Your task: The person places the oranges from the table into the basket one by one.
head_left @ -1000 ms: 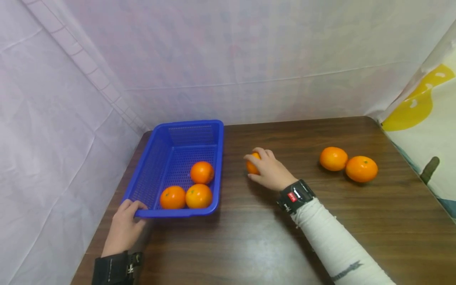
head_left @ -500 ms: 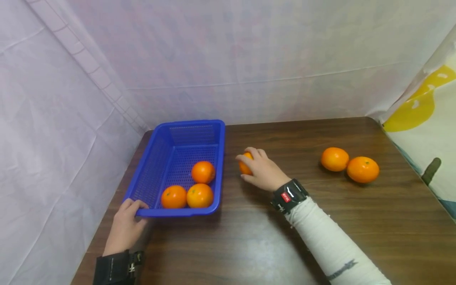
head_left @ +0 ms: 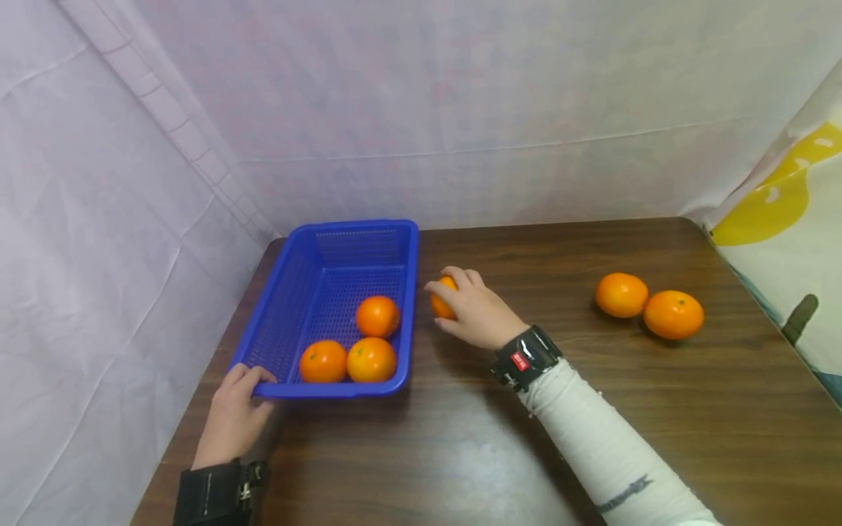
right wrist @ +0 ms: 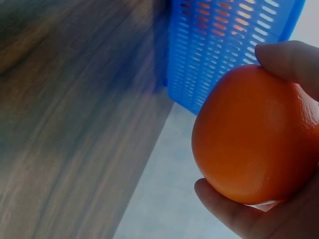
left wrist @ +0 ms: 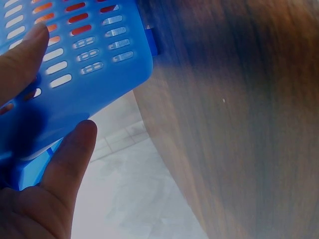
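While one orange [right wrist: 251, 137] sits gripped in the right hand [head_left: 482, 315], just right of the blue basket [head_left: 329, 391], step looks like carry-over; next move likely calls for clearing the rim, releasing by the three oranges [head_left: 371, 359] inside. Left hand [head_left: 232, 418] grips near-left corner; two more oranges [head_left: 674, 315] on table [head_left: 526, 438], far right.

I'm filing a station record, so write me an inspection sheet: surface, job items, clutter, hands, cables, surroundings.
Surface: brown wood-grain table.
Job items: blue basket containing three orange fruits; two loose fruits farther right.
Clutter: nothing seen.
Hands: left hand grips the basket's near-left corner; right hand holds another fruit just right of the basket.
Cables: nothing seen.
Surroundings: pale cloth behind and left; patterned cloth at right.
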The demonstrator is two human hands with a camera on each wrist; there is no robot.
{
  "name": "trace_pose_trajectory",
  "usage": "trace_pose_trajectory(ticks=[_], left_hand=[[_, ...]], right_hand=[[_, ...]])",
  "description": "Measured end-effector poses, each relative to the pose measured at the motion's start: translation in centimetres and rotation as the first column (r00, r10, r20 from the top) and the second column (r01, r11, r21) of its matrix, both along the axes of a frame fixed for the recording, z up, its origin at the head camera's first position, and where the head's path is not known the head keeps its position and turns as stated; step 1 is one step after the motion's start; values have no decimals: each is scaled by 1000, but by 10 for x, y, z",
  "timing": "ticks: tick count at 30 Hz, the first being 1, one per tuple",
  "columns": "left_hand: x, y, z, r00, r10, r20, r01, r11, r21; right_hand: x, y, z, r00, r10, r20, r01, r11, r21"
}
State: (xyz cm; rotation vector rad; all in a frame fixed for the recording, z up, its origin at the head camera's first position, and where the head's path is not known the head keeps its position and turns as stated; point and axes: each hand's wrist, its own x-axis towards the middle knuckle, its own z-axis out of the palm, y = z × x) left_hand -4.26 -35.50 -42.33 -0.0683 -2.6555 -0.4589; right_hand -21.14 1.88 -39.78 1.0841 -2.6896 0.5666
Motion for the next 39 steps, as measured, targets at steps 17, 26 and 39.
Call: trace_pose_trajectory(ticks=[17,26,39], left_hand=[[0,2,2,1000,11,18,-12,1000,13],[1,3,4,998,28,60,-29,999,27],[1,4,3,996,39,79,-42,999,31]], right_hand=[[0,-15,20,1000,27,-11,-27,1000,8],[0,-22,26,1000,26,-13,-25,999,30],[-1,-30,36,997,66,-29,-65,998,11]])
